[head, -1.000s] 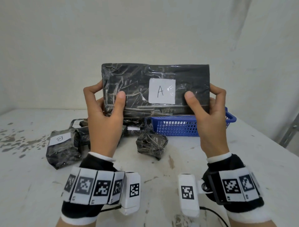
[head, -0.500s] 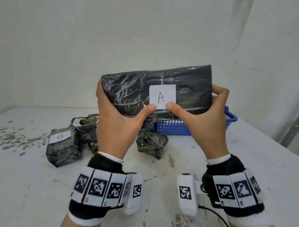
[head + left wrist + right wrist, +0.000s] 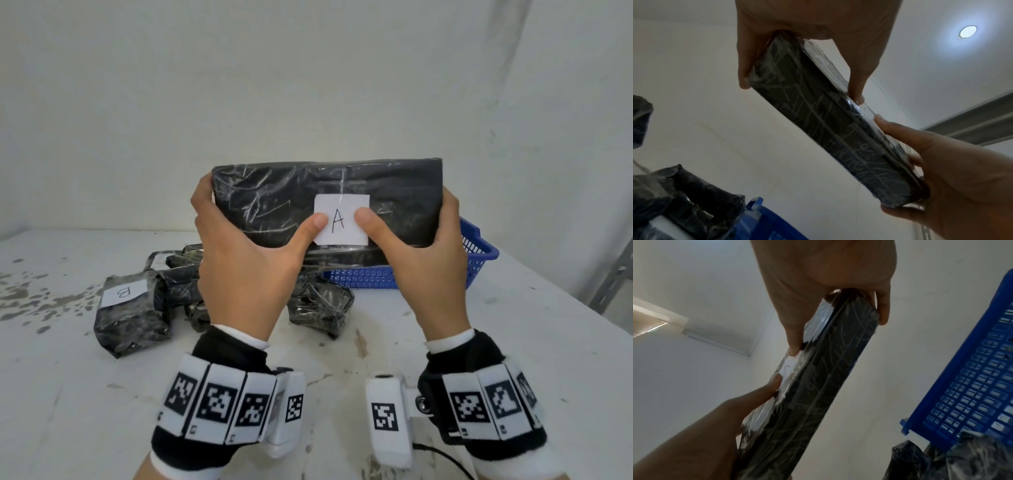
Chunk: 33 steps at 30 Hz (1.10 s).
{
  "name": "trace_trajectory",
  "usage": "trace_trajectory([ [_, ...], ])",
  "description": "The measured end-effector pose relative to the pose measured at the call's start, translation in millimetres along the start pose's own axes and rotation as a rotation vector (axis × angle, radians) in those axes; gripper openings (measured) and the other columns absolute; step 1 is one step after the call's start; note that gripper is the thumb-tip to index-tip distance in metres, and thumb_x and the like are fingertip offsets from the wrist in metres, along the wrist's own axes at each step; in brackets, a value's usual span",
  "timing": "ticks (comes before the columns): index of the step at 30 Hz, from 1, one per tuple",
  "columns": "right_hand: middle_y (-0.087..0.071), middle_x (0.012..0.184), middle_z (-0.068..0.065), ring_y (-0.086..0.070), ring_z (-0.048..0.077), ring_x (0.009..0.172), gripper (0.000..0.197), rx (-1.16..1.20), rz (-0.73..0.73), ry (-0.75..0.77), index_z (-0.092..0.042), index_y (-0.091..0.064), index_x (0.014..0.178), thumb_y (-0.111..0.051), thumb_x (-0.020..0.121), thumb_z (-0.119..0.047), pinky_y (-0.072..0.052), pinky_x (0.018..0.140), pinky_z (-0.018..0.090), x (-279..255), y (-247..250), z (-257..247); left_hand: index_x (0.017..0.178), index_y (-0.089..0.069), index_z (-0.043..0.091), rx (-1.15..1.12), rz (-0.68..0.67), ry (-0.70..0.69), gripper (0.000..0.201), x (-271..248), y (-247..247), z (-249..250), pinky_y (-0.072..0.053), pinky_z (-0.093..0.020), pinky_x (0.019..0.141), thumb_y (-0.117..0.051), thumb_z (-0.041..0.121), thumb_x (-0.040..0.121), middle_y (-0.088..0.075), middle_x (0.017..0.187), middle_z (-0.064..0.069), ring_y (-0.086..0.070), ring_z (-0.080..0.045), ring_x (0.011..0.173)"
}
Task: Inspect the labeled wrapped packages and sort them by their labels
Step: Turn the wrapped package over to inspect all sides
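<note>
The package labelled A (image 3: pixel 325 202) is being clamped lengthwise between left hand (image 3: pixel 246 260) and right hand (image 3: pixel 428 260), above the blue basket (image 3: pixel 479 253), nearer the right.

Sitting on the worktop (image 3: pixel 445 342): B-labelled package (image 3: pixel 132 317) at left, smaller bundle (image 3: pixel 320 306) in the middle, basket (image 3: pixel 472 260) behind at right; hanging above them, A-labelled package (image 3: pixel 274 202).

A long black wrapped package (image 3: pixel 830 123) is seen edge-on, held at its upper end by the left hand (image 3: pixel 812 24) and at its lower end by the right hand (image 3: pixel 953 181). Crumpled black packages (image 3: pixel 686 203) and a blue basket (image 3: pixel 772 227) are seen at lower left.
</note>
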State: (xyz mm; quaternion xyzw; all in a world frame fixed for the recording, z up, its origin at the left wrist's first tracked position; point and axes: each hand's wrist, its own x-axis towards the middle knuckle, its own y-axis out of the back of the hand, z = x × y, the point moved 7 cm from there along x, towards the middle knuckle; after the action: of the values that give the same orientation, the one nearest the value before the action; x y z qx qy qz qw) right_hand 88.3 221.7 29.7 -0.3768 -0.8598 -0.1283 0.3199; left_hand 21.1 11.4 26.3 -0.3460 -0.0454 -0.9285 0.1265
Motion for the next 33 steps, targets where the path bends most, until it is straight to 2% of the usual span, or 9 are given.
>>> trace_trajectory([
  [7,-0.058,0.131,-0.009,-0.057,0.007,0.119,0.074,0.021,0.021,-0.018,-0.031,-0.044,0.142,-0.076,0.079,-0.051,-0.056,0.096,0.03,0.9,3.9,1.2,0.144,-0.027,0.029,-0.12,-0.008,-0.01,0.089,3.5,0.5,-3.1,-0.035,-0.002,0.091,-0.079,0.047,0.074,-0.048,0.133,0.022,-0.05,0.006,0.119],
  [10,-0.06,0.129,-0.01,-0.059,0.004,0.117,0.068,0.032,0.016,-0.009,-0.031,-0.045,0.141,-0.07,0.081,-0.051,-0.056,0.095,0.028,0.4,2.9,0.4,0.147,-0.029,0.031,-0.126,-0.005,-0.014,0.078,5.6,2.3,-5.3,-0.033,-0.003,0.093,-0.064,0.055,0.082,-0.05,0.137,0.01,-0.049,0.001,0.123],
  [14,-0.063,0.126,-0.011,-0.061,0.005,0.116,0.059,0.049,0.007,-0.008,-0.029,-0.049,0.141,-0.069,0.089,-0.047,-0.056,0.096,0.032,1.6,3.6,2.8,0.146,-0.033,0.03,-0.151,-0.01,0.003,0.062,8.0,3.7,-10.7,-0.036,-0.016,0.099,-0.053,0.05,0.09,-0.051,0.137,0.008,-0.049,-0.004,0.125],
  [16,-0.064,0.125,-0.01,-0.061,0.004,0.115,0.056,0.053,0.003,-0.003,-0.028,-0.05,0.141,-0.068,0.091,-0.045,-0.055,0.094,0.026,3.1,4.7,2.3,0.145,-0.033,0.029,-0.178,-0.014,0.02,0.054,8.6,3.6,-12.3,-0.037,-0.019,0.1,-0.05,0.043,0.096,-0.05,0.14,0.006,-0.047,-0.006,0.127],
  [18,-0.065,0.122,-0.011,-0.062,0.0,0.11,0.052,0.073,-0.004,-0.011,-0.026,-0.051,0.139,-0.066,0.092,-0.042,-0.054,0.088,0.018,4.9,5.7,2.8,0.142,-0.033,0.027,-0.203,-0.021,0.031,0.046,9.1,3.5,-12.3,-0.039,-0.009,0.092,-0.048,0.039,0.1,-0.053,0.134,0.008,-0.052,0.005,0.117],
  [20,-0.067,0.119,-0.009,-0.065,-0.001,0.104,0.049,0.084,-0.028,-0.039,-0.027,-0.051,0.138,-0.065,0.093,-0.04,-0.053,0.08,0.015,6.7,5.7,5.3,0.139,-0.034,0.027,-0.217,-0.036,0.052,0.039,8.4,1.6,-12.6,-0.039,0.002,0.072,-0.046,0.032,0.102,-0.057,0.11,0.018,-0.054,0.021,0.086],
  [23,-0.069,0.114,-0.001,-0.068,-0.002,0.092,0.04,0.11,-0.044,-0.073,-0.027,-0.05,0.13,-0.064,0.094,-0.038,-0.053,0.068,0.012,8.0,5.9,9.1,0.135,-0.035,0.029,-0.235,-0.042,0.087,0.033,7.0,0.9,-11.9,-0.04,0.0,0.061,-0.043,0.034,0.102,-0.052,0.089,0.022,-0.052,0.021,0.063],
  [29,-0.07,0.105,0.006,-0.069,0.0,0.082,0.018,0.205,-0.014,-0.081,-0.029,-0.05,0.104,-0.062,0.094,-0.038,-0.053,0.061,0.014,8.2,8.8,4.1,0.142,-0.035,0.038,-0.257,-0.02,0.107,0.039,12.2,3.2,-12.9,-0.035,0.004,0.078,-0.036,0.04,0.104,-0.048,0.137,0.019,-0.047,0.022,0.106],
  [33,-0.069,0.107,0.006,-0.068,-0.002,0.08,0.025,0.211,-0.011,-0.103,-0.026,-0.047,0.102,-0.059,0.091,-0.045,-0.053,0.06,0.013,9.7,10.4,4.4,0.135,-0.045,0.032,-0.25,-0.007,0.113,0.032,11.4,3.6,-11.3,-0.035,0.002,0.074,-0.039,0.036,0.104,-0.051,0.111,0.032,-0.049,0.029,0.09],
])
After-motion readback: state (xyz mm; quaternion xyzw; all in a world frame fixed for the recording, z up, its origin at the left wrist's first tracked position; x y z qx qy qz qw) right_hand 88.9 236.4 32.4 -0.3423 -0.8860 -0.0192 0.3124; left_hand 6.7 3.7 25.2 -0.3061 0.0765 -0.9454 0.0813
